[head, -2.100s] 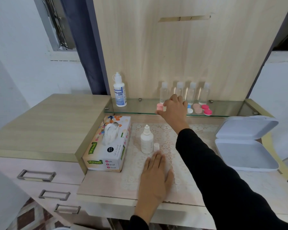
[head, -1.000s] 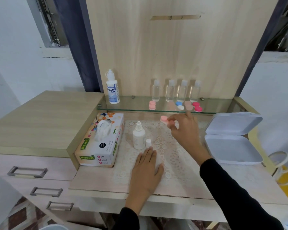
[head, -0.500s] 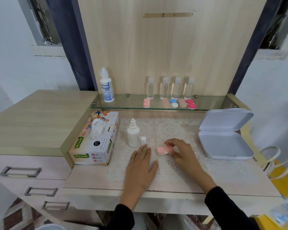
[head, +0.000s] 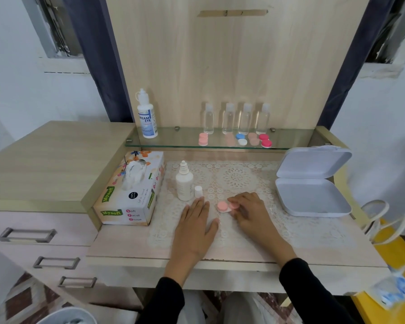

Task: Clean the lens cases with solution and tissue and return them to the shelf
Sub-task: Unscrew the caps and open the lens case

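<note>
Mat [head: 236, 176], one pink lens case [head: 223, 206], two hands [head: 194, 228] [head: 253, 213]

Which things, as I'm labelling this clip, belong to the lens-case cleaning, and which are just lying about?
In the job: pink lens case gripped by the right hand; uncapped solution bottle and its cap; tissue box; other lens cases on the glass shelf.
Lying about: open white box; four clear bottles; capped Dream Eye bottle, apparently spare; lace mat.

Single head-worn view, forward and down, close over the desk [head: 122, 250]
</note>
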`<action>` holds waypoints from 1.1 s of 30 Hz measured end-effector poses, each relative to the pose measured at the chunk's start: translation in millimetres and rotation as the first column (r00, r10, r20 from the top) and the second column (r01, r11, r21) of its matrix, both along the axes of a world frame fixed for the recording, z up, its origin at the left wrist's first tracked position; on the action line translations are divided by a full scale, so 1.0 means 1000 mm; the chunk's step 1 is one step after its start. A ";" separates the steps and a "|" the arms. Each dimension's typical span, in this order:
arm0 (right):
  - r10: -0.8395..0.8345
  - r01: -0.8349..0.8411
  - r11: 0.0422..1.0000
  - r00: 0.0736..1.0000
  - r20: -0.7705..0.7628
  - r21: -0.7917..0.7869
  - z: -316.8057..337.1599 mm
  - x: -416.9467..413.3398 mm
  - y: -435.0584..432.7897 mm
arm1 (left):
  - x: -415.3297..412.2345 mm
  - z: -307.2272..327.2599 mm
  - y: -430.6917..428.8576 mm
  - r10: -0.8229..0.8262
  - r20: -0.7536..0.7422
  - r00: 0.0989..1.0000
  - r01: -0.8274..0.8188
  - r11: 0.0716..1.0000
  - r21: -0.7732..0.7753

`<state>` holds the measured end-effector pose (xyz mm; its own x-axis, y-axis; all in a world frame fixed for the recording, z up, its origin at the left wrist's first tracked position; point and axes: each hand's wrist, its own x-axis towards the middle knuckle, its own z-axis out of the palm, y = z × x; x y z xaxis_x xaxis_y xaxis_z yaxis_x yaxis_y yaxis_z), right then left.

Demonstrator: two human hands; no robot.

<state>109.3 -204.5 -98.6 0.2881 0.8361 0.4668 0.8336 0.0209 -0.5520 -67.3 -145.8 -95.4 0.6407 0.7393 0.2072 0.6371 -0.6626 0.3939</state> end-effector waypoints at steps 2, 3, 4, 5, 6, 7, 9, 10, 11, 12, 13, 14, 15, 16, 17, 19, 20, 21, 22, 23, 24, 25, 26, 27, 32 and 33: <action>0.000 0.000 1.000 1.000 0.005 0.010 0.000 -0.001 0.001 | 0.000 0.001 0.001 -0.006 -0.004 1.000 0.006 1.000 -0.013; 0.005 -0.005 1.000 1.000 0.005 0.019 0.000 -0.001 0.001 | 0.000 0.001 0.002 -0.010 -0.010 1.000 0.010 1.000 -0.018; 0.011 -0.011 1.000 1.000 0.004 0.029 0.001 -0.001 0.000 | 0.000 0.001 0.002 -0.013 -0.016 1.000 0.013 1.000 -0.020; 0.016 -0.016 0.999 1.000 -0.002 0.034 0.001 -0.001 0.000 | 0.001 0.002 0.002 -0.015 -0.019 1.000 0.015 1.000 -0.020; 0.020 -0.020 0.999 1.000 -0.011 0.032 0.001 -0.001 0.000 | 0.001 0.002 0.002 -0.017 -0.023 1.000 0.017 1.000 -0.024; 0.025 -0.025 0.999 1.000 -0.018 0.031 0.002 -0.001 0.000 | 0.002 0.003 0.002 -0.018 -0.031 0.999 0.017 0.999 -0.031; 0.034 -0.033 0.999 0.999 -0.029 0.030 0.003 -0.001 0.000 | 0.003 0.006 0.004 -0.013 -0.056 0.998 0.011 0.999 -0.037; 0.035 -0.034 0.999 0.999 -0.034 0.029 0.003 -0.001 0.001 | 0.004 0.008 0.005 -0.006 -0.064 0.998 0.004 1.000 -0.029; 0.033 -0.032 0.999 0.999 -0.039 0.028 0.003 -0.001 0.000 | 0.005 0.010 0.006 0.000 -0.059 0.998 0.000 1.000 -0.012; 0.029 -0.028 0.999 0.998 -0.047 0.028 0.004 -0.001 0.000 | 0.006 0.011 0.008 0.000 -0.043 0.999 0.000 1.000 0.013; 0.026 -0.024 0.999 0.998 -0.061 0.029 0.004 -0.002 0.000 | 0.008 0.012 0.010 -0.009 -0.020 1.000 0.009 0.999 0.034; 0.026 -0.024 0.999 0.996 -0.080 0.030 0.004 -0.002 -0.001 | 0.011 0.012 0.011 -0.029 0.001 1.000 0.029 0.999 0.046; 0.030 -0.027 0.999 0.995 -0.096 0.031 0.005 -0.003 -0.001 | 0.013 0.013 0.013 -0.058 0.016 0.998 0.057 0.997 0.056; 0.036 -0.032 0.999 0.994 -0.103 0.032 0.005 -0.003 -0.001 | 0.016 0.013 0.014 -0.089 0.023 0.996 0.087 0.994 0.064; 0.041 -0.038 0.999 0.994 -0.103 0.030 0.005 -0.003 -0.001 | 0.019 0.013 0.016 -0.117 0.028 0.993 0.114 0.991 0.075; 0.047 -0.045 0.999 0.993 -0.104 0.024 0.006 -0.003 -0.001 | 0.022 0.012 0.021 -0.153 0.055 0.987 0.147 0.984 0.101; 0.047 -0.044 0.999 0.993 -0.109 0.023 0.006 -0.003 -0.001 | 0.024 0.012 0.023 -0.161 0.078 0.984 0.152 0.983 0.106; 0.045 -0.042 0.999 0.992 -0.115 0.021 0.006 -0.003 -0.001 | 0.025 0.012 0.026 -0.164 0.101 0.981 0.153 0.983 0.103; 0.042 -0.040 0.999 0.992 -0.119 0.019 0.006 -0.003 -0.001 | 0.026 0.012 0.028 -0.165 0.119 0.979 0.153 0.983 0.102; 0.041 -0.039 0.999 0.992 -0.116 0.020 0.006 -0.003 -0.001 | 0.026 0.012 0.029 -0.167 0.131 0.977 0.153 0.982 0.106; 0.041 -0.039 0.999 0.993 -0.114 0.020 0.006 -0.003 0.000 | 0.027 0.011 0.031 -0.170 0.138 0.976 0.155 0.981 0.113; 0.041 -0.039 0.999 0.993 -0.112 0.019 0.006 -0.003 0.000 | 0.028 0.010 0.032 -0.172 0.145 0.974 0.156 0.981 0.117; 0.040 -0.038 0.999 0.993 -0.110 0.018 0.006 -0.003 0.000 | 0.028 0.009 0.032 -0.171 0.153 0.973 0.154 0.981 0.117; 0.040 -0.038 0.999 0.994 -0.106 0.017 0.005 -0.002 0.000 | 0.028 0.008 0.032 -0.166 0.163 0.973 0.148 0.982 0.119; 0.044 -0.042 0.999 0.994 -0.099 0.015 0.005 -0.003 0.000 | 0.030 0.002 0.030 -0.142 0.230 0.963 0.111 0.983 0.144; 0.043 -0.041 0.999 0.994 -0.100 0.015 0.006 -0.003 0.000 | 0.030 0.002 0.030 -0.141 0.235 0.962 0.108 0.983 0.149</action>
<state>106.5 -204.7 -93.1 0.2989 0.8427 0.4478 0.7722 0.0621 -0.6323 -37.1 -116.1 -93.8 0.6433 0.6120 0.4600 0.4419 -0.7875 0.4296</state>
